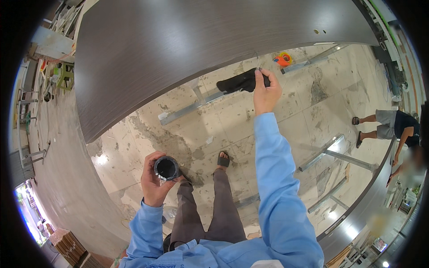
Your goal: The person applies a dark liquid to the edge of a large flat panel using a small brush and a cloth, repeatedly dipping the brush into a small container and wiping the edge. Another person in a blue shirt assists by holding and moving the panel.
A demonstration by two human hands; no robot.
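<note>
My left hand (153, 183) is wrapped round a small dark cup (166, 168), its open mouth facing up and its inside black. Near the edge of a large dark wood-grain panel (178, 40), my right hand (267, 89) is closed in a pinch. Between its fingertips is a thin stick-like tool (257, 62) that reaches up to the panel's edge; its exact kind is too small to tell. A crumpled black cloth (241, 82) shows behind the right fingers and sticks out to their left. Whether those fingers also grip it, I cannot tell.
Metal frame legs (192, 111) stand under the panel. An orange and yellow tape roll (283, 59) lies on the stained tile floor. At right, another person (395, 127) leans by a second dark panel (357, 214). A green stool (66, 76) stands far left.
</note>
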